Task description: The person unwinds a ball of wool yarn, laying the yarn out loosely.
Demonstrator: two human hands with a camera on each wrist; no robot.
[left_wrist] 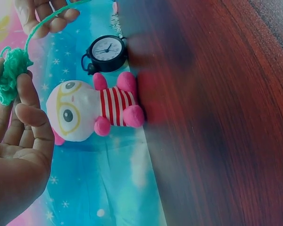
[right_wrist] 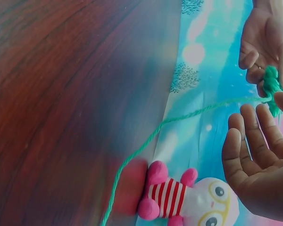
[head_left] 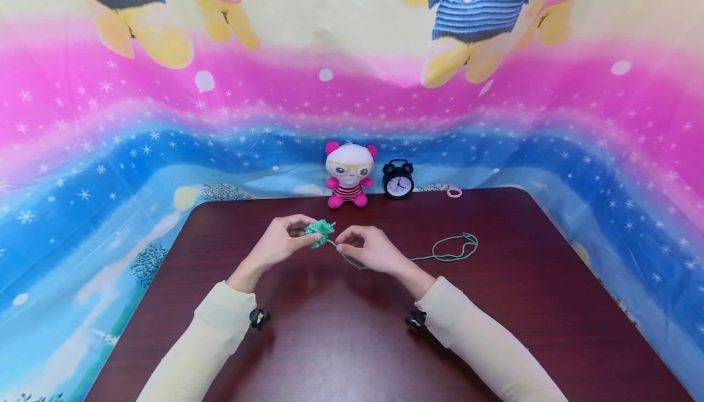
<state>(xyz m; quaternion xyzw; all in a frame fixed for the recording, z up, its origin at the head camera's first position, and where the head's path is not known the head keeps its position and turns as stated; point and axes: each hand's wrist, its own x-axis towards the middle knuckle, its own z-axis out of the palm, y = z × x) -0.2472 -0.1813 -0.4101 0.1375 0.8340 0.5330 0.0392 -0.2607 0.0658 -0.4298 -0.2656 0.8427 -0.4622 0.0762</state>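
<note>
A small bundle of green yarn (head_left: pixel 319 233) is pinched between the thumb and fingers of my left hand (head_left: pixel 287 240), above the table. From the bundle a loose yarn strand (right_wrist: pixel 153 134) runs past my right hand (head_left: pixel 370 248). That hand is close beside the bundle, its fingers (right_wrist: pixel 255 136) loosely bent and spread apart. In the left wrist view the strand crosses in front of the right fingertips, and no grip on it shows. The strand's far end lies in a loop on the table to the right.
On the dark wooden table (head_left: pixel 330 341), a pink and white panda plush (head_left: pixel 349 176) sits at the back edge. Right of it stand a black alarm clock (head_left: pixel 398 181) and a small pink ring (head_left: pixel 453 192). A printed cloth (head_left: pixel 308 109) hangs behind.
</note>
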